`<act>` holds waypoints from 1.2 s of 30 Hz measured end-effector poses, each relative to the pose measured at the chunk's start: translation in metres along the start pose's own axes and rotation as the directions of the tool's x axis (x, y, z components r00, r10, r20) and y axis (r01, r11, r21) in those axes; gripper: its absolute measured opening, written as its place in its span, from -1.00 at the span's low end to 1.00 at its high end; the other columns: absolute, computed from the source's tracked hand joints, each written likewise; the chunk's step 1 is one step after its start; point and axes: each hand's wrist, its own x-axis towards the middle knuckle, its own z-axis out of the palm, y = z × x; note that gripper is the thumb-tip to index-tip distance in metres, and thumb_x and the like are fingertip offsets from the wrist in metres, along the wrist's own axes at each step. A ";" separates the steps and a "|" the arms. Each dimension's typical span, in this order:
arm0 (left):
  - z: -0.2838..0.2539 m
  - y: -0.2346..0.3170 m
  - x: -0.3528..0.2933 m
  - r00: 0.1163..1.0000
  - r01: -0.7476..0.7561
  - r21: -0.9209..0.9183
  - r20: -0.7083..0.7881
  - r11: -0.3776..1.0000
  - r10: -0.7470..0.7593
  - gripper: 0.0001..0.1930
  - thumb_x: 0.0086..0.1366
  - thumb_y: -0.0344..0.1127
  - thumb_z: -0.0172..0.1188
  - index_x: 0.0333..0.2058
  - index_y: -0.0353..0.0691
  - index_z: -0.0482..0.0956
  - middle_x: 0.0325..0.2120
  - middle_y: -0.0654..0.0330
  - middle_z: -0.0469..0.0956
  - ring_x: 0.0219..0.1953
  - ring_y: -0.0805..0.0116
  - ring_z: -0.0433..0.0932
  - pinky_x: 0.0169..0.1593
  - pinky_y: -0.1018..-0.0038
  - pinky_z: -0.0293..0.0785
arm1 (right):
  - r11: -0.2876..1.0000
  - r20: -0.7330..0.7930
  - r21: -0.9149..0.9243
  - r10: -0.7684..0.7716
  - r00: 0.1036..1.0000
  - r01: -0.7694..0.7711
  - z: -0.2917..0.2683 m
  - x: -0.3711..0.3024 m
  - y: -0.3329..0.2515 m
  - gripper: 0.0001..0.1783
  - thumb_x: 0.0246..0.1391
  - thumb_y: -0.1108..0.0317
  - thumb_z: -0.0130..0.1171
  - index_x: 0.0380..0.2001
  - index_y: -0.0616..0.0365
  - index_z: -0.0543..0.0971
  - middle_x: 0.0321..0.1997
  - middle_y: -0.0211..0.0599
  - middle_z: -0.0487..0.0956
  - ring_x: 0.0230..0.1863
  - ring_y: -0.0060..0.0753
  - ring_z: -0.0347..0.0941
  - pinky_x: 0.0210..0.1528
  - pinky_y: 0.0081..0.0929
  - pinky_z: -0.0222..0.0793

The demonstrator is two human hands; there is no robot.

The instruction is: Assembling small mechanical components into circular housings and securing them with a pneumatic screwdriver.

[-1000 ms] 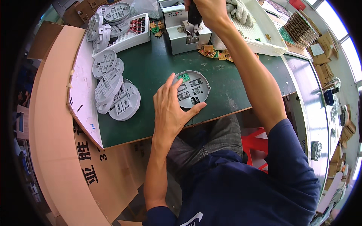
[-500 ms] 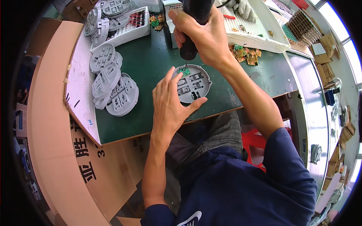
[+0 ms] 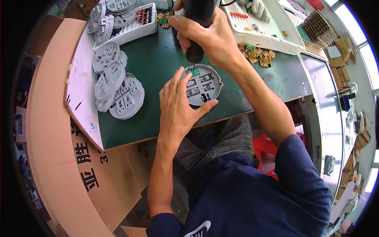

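On the green workbench, a round grey plastic housing lies with its open side up, small black parts showing inside. My left hand grips its left side, fingertips at the far rim and thumb at the near edge. A small green circuit board sits inside at the housing's far left, close to my left fingertips. Wrapped round a black power screwdriver is my right hand. The screwdriver stands nearly upright, its bit over the green board; whether the bit meets a screw is too small to tell.
Stacked grey housings lie at the left, beside a white foam box with red-and-black parts. Loose small circuit boards are piled right of my right hand. Behind them a white foam tray holds gloves and a red tool.
The screwdriver has come slightly lower toward the green board, with less of its bit showing. My left hand keeps its grip on the housing. The whole view has shifted a little.
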 end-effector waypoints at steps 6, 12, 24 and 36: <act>0.000 0.000 0.000 1.000 0.002 -0.006 -0.008 1.000 -0.002 -0.05 0.08 0.28 0.46 0.23 -0.32 0.37 0.30 -0.06 0.35 0.27 -0.06 0.37 0.31 0.05 0.24 | 0.997 0.035 -0.026 0.074 0.997 -0.073 -0.001 -0.001 -0.005 -0.66 0.21 0.14 0.37 -0.42 0.15 0.51 -0.62 -0.47 0.48 -0.65 -0.64 0.38 -0.59 -0.58 0.25; 0.003 0.000 0.002 1.000 -0.017 0.006 -0.022 1.000 0.017 -0.06 0.08 0.29 0.46 0.22 -0.32 0.38 0.29 -0.07 0.36 0.25 -0.07 0.38 0.29 0.05 0.26 | 0.997 -0.006 -0.063 0.045 0.999 -0.045 -0.001 -0.001 -0.002 -0.65 0.20 0.14 0.39 -0.38 0.17 0.50 -0.62 -0.46 0.49 -0.63 -0.63 0.39 -0.58 -0.58 0.27; -0.063 0.002 0.015 0.989 -0.045 -0.168 -0.147 0.985 0.020 -0.31 0.23 -0.07 0.48 0.23 -0.29 0.47 0.25 -0.02 0.46 0.29 0.00 0.42 0.35 0.19 0.31 | 0.912 0.022 -0.069 -0.404 0.915 0.404 -0.020 0.029 0.011 -0.65 0.28 0.12 0.35 -0.37 0.21 0.56 -0.57 -0.48 0.52 -0.54 -0.64 0.47 -0.47 -0.60 0.37; -0.149 -0.120 0.059 0.810 0.476 0.327 0.198 0.816 -0.552 0.28 -0.04 0.47 0.43 0.40 -0.46 0.19 0.27 -0.39 0.37 0.36 -0.18 0.36 0.37 0.14 0.31 | 0.721 0.013 -0.666 -0.245 0.969 0.192 -0.015 -0.050 0.037 -0.18 0.16 0.16 0.44 0.38 0.20 0.31 0.32 -0.03 0.48 0.33 -0.12 0.42 0.36 -0.19 0.31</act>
